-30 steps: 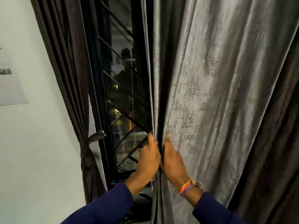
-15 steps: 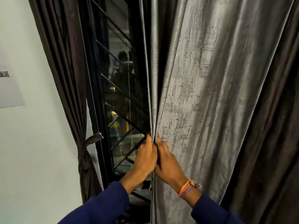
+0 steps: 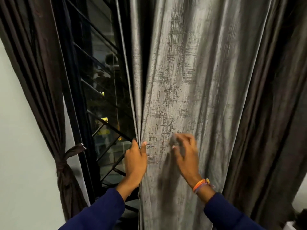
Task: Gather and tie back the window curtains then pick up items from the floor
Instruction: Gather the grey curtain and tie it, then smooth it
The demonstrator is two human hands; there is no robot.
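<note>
A room in a home, seen at its window after dark.

A domestic setting is suggested by the long silvery-grey textured fabric curtain (image 3: 191,80) hung over a black-framed window with slanted metal bars (image 3: 103,103), by the dark brown pleated curtain (image 3: 41,63) tied back with a knotted sash of the same cloth (image 3: 66,158) at the window's left edge, and by the plain pale painted wall (image 3: 21,163) beside it. Night-time lights are seen through the glass.

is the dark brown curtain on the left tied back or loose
Tied back: the dark brown curtain is cinched by a knotted fabric tie beside the wall.
</note>
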